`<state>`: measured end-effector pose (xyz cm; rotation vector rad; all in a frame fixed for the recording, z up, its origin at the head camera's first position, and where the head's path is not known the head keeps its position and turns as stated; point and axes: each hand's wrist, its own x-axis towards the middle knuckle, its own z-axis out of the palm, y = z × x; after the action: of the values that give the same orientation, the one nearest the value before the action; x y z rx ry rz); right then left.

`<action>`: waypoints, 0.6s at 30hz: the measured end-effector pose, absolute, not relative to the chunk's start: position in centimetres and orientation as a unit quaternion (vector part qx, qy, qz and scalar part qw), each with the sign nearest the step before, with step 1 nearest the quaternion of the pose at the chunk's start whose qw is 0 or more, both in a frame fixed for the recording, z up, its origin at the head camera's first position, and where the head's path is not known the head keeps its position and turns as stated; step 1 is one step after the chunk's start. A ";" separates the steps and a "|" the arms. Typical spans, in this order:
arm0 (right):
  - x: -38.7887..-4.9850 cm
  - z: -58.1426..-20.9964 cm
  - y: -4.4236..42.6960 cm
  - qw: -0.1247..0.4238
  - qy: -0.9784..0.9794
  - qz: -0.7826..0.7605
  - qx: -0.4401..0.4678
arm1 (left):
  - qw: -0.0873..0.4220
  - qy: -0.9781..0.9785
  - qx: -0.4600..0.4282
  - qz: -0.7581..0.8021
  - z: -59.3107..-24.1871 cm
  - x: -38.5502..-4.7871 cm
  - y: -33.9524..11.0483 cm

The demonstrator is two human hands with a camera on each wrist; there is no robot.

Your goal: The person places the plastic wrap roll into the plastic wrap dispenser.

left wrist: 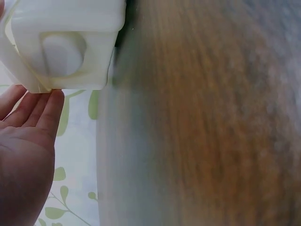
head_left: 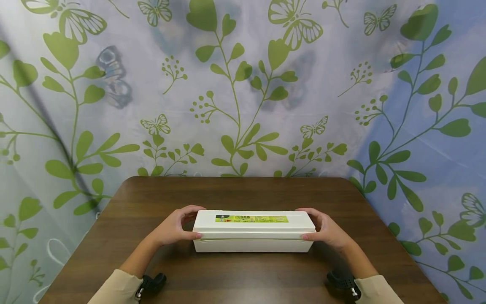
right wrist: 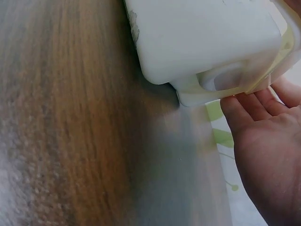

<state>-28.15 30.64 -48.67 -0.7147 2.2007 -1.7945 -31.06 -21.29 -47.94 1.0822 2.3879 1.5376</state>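
Note:
A long white plastic wrap dispenser (head_left: 254,245) with a green and yellow label on its lid lies crosswise at the middle of the table. My left hand (head_left: 182,227) grips its left end, thumb on the front and fingers behind. At the opposite end my right hand (head_left: 324,229) holds it the same way. The left wrist view shows the dispenser's end (left wrist: 101,61) with a round part in it, and the fingers against its far side. A similar round recess appears on the other end (right wrist: 188,96) in the right wrist view. Whether its base touches the table is unclear.
The dark brown wooden table (head_left: 243,278) has rounded far corners. Behind it hangs a pale curtain (head_left: 254,105) printed with green leaves and butterflies. A black strap (head_left: 152,283) sits at the left wrist, and another black strap (head_left: 341,282) at the right wrist.

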 end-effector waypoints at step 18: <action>-27.9 -49.0 30.9 0.109 0.747 -0.610 -0.241 | 0.034 0.785 0.368 0.498 -48.6 -30.8 -21.3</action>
<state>-27.93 30.89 -49.05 -0.7077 2.1964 -1.7945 -30.82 -21.26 -48.56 1.1305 2.4133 1.5322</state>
